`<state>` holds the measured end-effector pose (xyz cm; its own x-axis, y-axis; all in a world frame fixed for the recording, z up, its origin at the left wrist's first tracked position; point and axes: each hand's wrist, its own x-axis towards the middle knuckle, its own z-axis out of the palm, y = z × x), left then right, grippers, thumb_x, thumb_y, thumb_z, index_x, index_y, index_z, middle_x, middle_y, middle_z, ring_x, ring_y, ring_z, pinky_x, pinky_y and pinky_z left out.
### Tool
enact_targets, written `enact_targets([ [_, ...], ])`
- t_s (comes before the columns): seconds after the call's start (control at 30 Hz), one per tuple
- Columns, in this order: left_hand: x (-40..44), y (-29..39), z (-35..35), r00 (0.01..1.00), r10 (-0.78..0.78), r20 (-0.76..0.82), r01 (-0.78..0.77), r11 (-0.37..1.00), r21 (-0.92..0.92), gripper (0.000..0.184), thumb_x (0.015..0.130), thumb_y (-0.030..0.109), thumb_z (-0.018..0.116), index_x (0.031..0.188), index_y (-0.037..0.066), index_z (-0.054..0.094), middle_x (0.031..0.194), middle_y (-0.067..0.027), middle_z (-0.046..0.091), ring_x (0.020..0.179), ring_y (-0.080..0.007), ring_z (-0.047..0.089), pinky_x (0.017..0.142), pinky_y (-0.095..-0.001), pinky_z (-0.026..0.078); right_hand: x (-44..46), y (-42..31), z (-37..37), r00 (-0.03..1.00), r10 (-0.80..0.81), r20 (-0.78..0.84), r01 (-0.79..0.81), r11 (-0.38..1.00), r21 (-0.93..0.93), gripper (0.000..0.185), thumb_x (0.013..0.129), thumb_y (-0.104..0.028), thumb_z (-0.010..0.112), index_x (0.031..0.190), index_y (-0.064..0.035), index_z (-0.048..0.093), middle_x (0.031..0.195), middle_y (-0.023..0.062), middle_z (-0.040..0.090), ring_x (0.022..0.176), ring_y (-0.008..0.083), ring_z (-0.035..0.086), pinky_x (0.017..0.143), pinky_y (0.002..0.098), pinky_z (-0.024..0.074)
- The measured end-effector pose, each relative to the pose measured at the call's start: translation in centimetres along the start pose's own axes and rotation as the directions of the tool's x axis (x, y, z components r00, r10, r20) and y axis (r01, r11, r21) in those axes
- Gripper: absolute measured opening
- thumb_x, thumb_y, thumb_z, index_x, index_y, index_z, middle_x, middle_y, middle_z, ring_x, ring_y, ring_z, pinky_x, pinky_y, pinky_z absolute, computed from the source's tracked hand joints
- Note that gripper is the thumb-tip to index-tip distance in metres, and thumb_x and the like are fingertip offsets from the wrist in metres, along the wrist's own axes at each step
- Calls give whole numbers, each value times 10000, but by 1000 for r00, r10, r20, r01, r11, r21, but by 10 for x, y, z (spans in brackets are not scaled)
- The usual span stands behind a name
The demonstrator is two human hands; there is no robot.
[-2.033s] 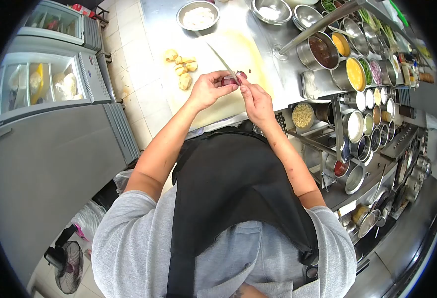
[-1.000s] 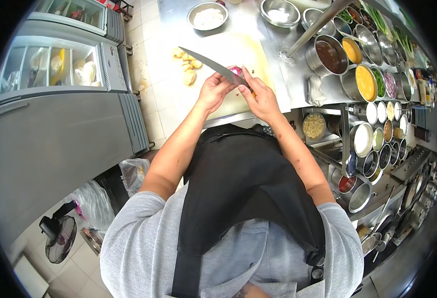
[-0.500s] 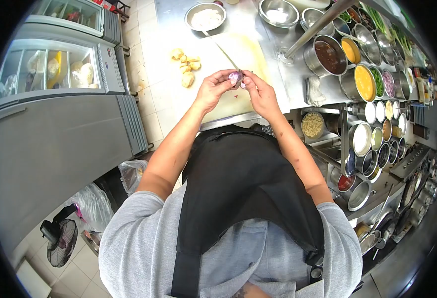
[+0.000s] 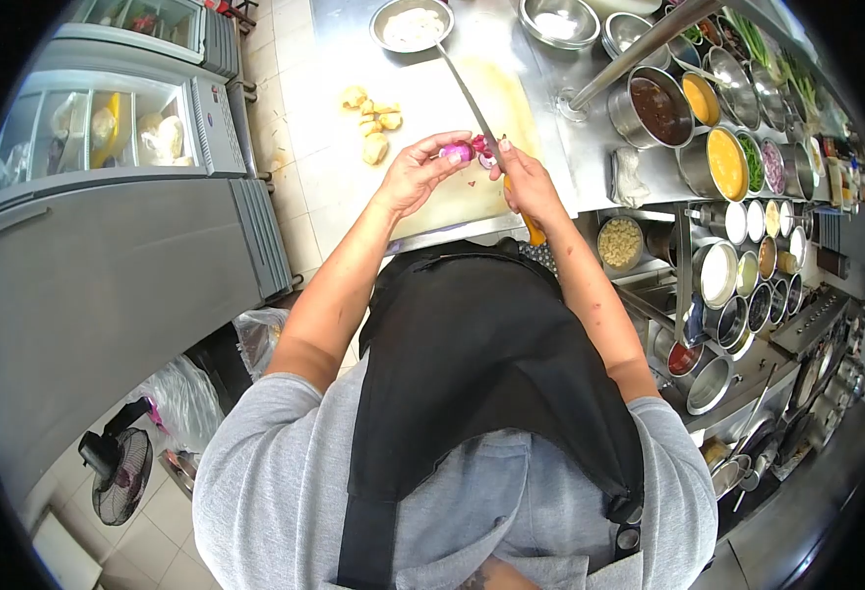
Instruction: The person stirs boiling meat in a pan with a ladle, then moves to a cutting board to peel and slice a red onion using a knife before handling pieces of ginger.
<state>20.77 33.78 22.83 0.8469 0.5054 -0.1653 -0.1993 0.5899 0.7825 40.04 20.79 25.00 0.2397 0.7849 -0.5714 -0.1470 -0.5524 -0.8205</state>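
Onion [image 4: 461, 151], partly covered, in left hand [image 4: 415, 182]; knife [image 4: 470, 97], handle [image 4: 535, 231] half-hidden, in right hand [image 4: 533, 189]

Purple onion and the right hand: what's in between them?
In the head view, the knife, its blade, and reddish bits lie between the purple onion and right hand.

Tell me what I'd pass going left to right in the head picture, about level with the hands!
Fridge → yellow chunks → left hand → onion → right hand → cloth → pot of yellow stuff. The knife overlaps the right hand, so I left it out.
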Motion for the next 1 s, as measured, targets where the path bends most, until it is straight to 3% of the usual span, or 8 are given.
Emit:
enact_targets([
  [0.1,2,0,1,997,0,-71,11,988,152,549,938,47,742,1445,1,536,1362,-126,634,1246,-213,619,1119,-383,490,-2,3,8,953,-290,-92,243,908,-341,557,1097,-471,460,1431,-46,595,891,100,683,768,199,660,766,332,548],
  [0.23,4,0,0,987,52,-149,-9,961,276,643,864,-32,793,1443,-1,515,1320,-122,658,1215,-197,632,1073,-349,521,-10,4,11,952,-305,-24,273,883,-383,581,1092,-464,471,1482,-39,536,1005,180,714,967,270,699,924,384,525],
  [0.3,6,-2,-2,984,62,-165,-15,963,269,644,852,-49,793,1431,-6,514,1307,-125,662,1209,-198,636,1064,-345,527,-8,9,16,763,-646,3,577,679,-455,578,1080,-460,498,1479,-45,540,1073,202,716,1007,323,708,915,405,530],
  [0.6,5,3,9,984,84,-159,-31,951,306,616,831,-49,809,1376,-39,523,1237,-124,679,1141,-200,669,1021,-330,547,-25,-14,20,830,-556,40,459,642,-614,467,1056,-436,546,1475,-233,579,1119,202,685,1019,373,686,909,440,538],
  [0.73,2,5,16,985,73,-155,-26,959,281,603,853,-44,795,1391,-33,522,1257,-116,669,1154,-197,660,1033,-321,538,-24,-12,20,837,-547,29,449,655,-608,474,1058,-443,543,1448,-180,608,1077,203,693,1006,354,692,902,424,540],
  [0.83,3,2,14,994,54,-92,-24,955,297,570,867,-42,788,1381,-33,541,1262,-108,665,1140,-179,657,1030,-313,533,-12,1,20,774,-626,-94,531,723,-441,483,1075,-450,524,1401,-116,644,984,158,708,948,277,700,888,378,542],
  [0.9,2,2,15,993,38,-108,-6,958,287,549,874,-43,779,1374,-30,554,1262,-106,664,1137,-172,657,1031,-314,532,-12,-1,20,900,-402,-167,373,910,-181,492,1095,-442,499,1370,-68,662,892,81,693,881,183,665,852,333,534],
  [1.0,1,0,13,994,37,-103,-10,969,245,507,893,-40,757,1366,-24,575,1265,-102,663,1146,-163,654,1035,-317,531,-8,3,16,937,-293,-191,280,955,-95,486,1103,-444,482,1354,-76,677,842,21,641,721,105,594,689,283,521],
])
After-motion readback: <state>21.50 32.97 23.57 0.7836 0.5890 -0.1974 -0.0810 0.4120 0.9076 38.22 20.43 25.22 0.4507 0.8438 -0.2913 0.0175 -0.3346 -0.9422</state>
